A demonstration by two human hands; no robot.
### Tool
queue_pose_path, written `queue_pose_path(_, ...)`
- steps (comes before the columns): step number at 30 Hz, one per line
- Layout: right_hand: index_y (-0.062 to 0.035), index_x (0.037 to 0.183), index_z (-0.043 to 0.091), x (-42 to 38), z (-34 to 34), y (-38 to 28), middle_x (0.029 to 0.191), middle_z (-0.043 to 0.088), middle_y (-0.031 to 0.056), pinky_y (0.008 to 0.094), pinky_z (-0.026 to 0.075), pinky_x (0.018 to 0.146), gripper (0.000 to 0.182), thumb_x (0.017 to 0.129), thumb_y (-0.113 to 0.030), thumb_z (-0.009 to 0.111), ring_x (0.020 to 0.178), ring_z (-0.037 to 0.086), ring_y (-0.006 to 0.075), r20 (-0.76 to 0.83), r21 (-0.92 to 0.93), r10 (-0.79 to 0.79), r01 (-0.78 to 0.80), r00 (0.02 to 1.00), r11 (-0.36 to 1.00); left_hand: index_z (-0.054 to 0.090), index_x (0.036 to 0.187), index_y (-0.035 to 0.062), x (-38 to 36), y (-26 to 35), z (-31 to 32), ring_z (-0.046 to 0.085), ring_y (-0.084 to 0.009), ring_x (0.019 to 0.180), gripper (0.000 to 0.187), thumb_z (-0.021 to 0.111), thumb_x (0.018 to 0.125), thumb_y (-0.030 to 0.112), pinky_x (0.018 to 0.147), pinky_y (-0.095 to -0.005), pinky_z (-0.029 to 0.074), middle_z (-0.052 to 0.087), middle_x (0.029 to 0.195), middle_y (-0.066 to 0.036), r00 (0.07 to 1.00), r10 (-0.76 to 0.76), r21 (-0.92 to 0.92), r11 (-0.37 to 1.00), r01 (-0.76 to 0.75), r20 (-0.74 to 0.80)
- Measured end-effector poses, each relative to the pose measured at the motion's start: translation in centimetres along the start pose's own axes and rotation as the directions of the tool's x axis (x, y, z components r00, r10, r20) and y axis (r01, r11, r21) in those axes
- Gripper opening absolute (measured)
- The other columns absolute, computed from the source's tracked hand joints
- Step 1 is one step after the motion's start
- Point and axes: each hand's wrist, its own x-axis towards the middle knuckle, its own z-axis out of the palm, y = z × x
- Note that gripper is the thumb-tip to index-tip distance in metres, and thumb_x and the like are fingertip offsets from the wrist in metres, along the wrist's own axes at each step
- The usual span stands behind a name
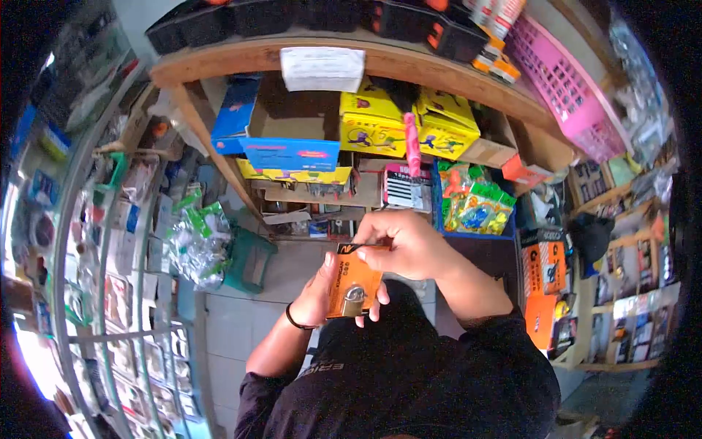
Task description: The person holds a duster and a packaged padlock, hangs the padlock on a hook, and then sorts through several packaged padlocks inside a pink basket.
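Observation:
An orange padlock box (344, 282) with dark lettering and a brass-coloured padlock on its front is in front of my chest. My left hand (314, 296) grips it from the left side, thumb along the edge and fingertips showing past the far edge. A dark band circles that wrist. At the box's black top edge, my right hand (406, 245) is closed, with thumb and finger pinching there. Whether it grips a flap or something smaller is hidden by the fingers.
A wooden shelf (241, 62) ahead holds black bins, a blue carton (292, 154), yellow boxes (373, 128) and a pink basket (570, 88). A blue tray (479, 235) contains colourful packets. A green stool (248, 263) stands left, by racks of packaged goods. More orange boxes (542, 267) are at right.

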Motion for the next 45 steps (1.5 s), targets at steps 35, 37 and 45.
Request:
queue_pose_path(35, -0.0073, 0.082, 0.047, -1.6, -7.4, 9.7, 0.051, 0.041, -0.0007, 0.0237, 0.03, 0.039, 0.03, 0.086, -0.036, 0.038, 0.04, 0.038, 0.0107, -0.191, 0.717, 0.271, -0.054, 0.943, 0.695, 0.038, 0.114, 0.012, 2.6, -5.3, -1.9, 0.058, -0.0327, 0.066, 0.069, 0.015, 0.077, 0.066, 0.043, -0.0337, 0.044, 0.056, 0.088, -0.019, 0.93, 0.132, -0.163, 0.967, -0.197, -0.342)
queue_pose_path(37, -0.0051, 0.081, 0.045, -4.2, -8.0, 9.9, 0.046, 0.038, -0.0009, 0.0231, 0.028, 0.035, 0.037, 0.087, -0.041, 0.035, 0.035, 0.036, 0.0103, -0.139, 0.674, 0.29, -0.124, 0.947, 0.728, 0.038, 0.115, 0.0124, 3.9, -5.3, -1.6, 0.058, -0.0318, 0.071, 0.067, 0.017, 0.079, 0.064, 0.046, -0.0349, 0.045, 0.055, 0.092, -0.017, 0.909, 0.229, -0.136, 0.947, -0.291, -0.347)
queue_pose_path(45, -0.0064, 0.096, 0.051, -19.7, -6.1, 13.7, 0.06, 0.049, -0.0001, 0.0204, 0.03, 0.04, 0.02, 0.088, -0.022, 0.041, 0.045, 0.04, 0.0065, 0.064, 0.559, 0.44, -0.397, 0.896, 0.728, 0.036, 0.123, 0.0147, 11.6, -6.2, -2.6, 0.049, -0.0212, 0.102, 0.057, 0.02, 0.085, 0.054, 0.08, -0.0343, 0.042, 0.049, 0.114, -0.005, 0.831, 0.291, -0.161, 0.899, -0.407, -0.473)
